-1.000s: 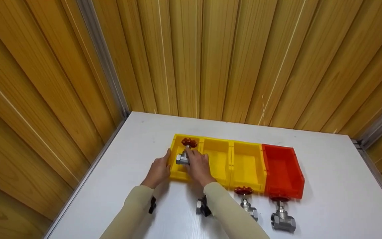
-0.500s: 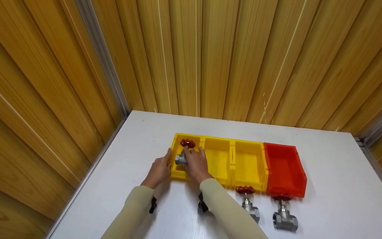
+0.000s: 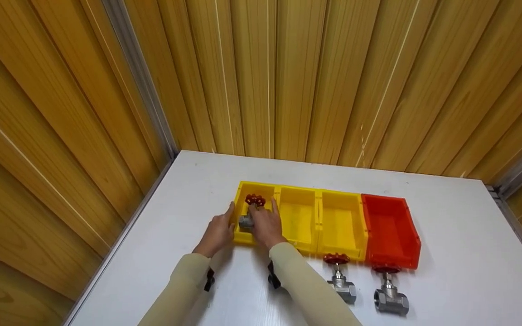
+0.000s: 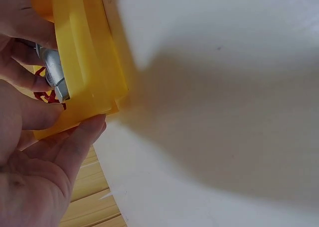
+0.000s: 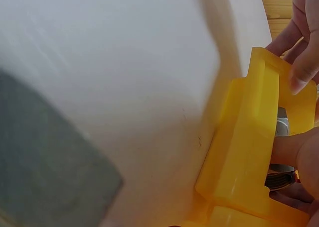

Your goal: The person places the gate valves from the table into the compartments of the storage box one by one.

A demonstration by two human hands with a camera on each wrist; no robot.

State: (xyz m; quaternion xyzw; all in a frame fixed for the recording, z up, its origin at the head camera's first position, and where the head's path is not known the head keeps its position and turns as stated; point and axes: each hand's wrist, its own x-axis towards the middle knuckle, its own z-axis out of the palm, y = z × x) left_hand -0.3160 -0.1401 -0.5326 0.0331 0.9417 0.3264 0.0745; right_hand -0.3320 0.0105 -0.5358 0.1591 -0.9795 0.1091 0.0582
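Note:
My left hand (image 3: 217, 232) grips the left side wall of the leftmost yellow bin (image 3: 244, 238). In the left wrist view its thumb lies on the inner side and its fingers on the outer side of the bin wall (image 4: 89, 67). My right hand (image 3: 266, 226) reaches into that same bin and holds a metal gate valve with a red handwheel (image 3: 255, 200). The valve's grey hex end (image 3: 245, 222) points left, and the handwheel faces the back. Much of the valve body is hidden by the right fingers. In the right wrist view the bin's front wall (image 5: 249, 137) covers part of it.
Two more yellow bins (image 3: 296, 222) (image 3: 341, 226) and a red bin (image 3: 390, 231) join on in a row to the right. Two similar valves (image 3: 345, 289) (image 3: 391, 299) stand in front of the row, on the white table (image 3: 188, 190). Wood-panelled walls (image 3: 288, 81) enclose the table.
My right hand has brought the valve slightly lower and nearer within the leftmost bin, its index finger now straighter. The valve end beside my right wrist has become hidden behind the sleeve. My left hand stays put.

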